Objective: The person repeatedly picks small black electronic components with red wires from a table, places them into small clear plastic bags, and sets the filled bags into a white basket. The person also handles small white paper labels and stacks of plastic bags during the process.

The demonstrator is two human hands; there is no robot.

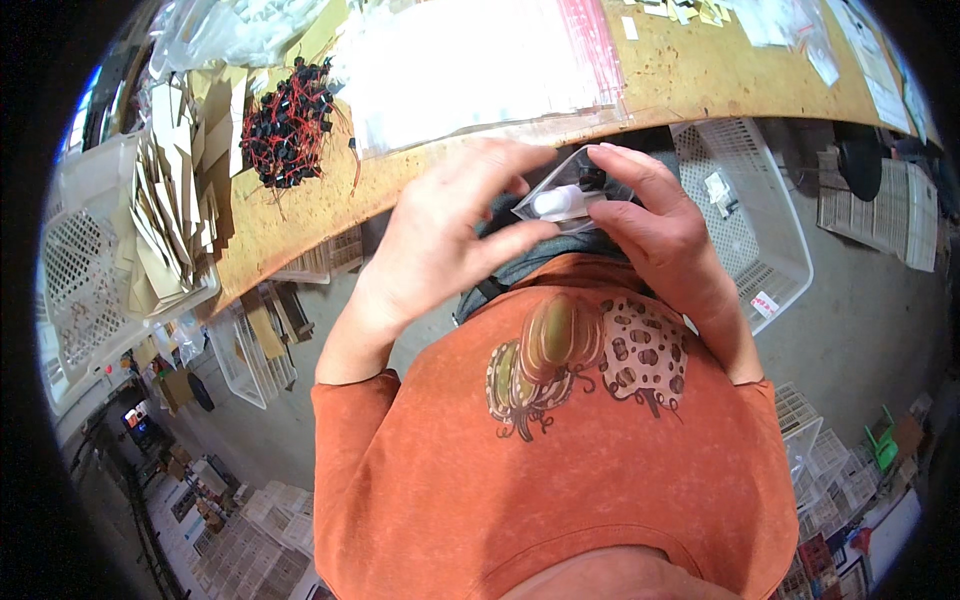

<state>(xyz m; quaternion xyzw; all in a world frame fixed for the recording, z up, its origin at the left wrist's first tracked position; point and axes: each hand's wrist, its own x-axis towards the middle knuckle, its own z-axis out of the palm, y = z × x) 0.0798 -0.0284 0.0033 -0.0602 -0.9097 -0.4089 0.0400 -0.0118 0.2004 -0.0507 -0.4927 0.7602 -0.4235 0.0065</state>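
Observation:
In front of my waist, just off the table's near edge, is a small clear plastic bag (pixel 566 177). It holds a rounded white piece (pixel 556 202) and a small black piece (pixel 591 179). My right hand (pixel 662 222) pinches the bag's right side between thumb and fingers. At the bag's left end my left hand (pixel 445 220) is open, its thumb and forefinger spread apart around the corner. Whether its fingertips touch the film, I cannot tell.
On the wooden table (pixel 470 150) lie a stack of clear bags (pixel 480 70) and a heap of black parts with red wires (pixel 290 125). Cardboard pieces (pixel 165 190) fill a white basket at left. Another white plastic basket (pixel 745 205) stands at right.

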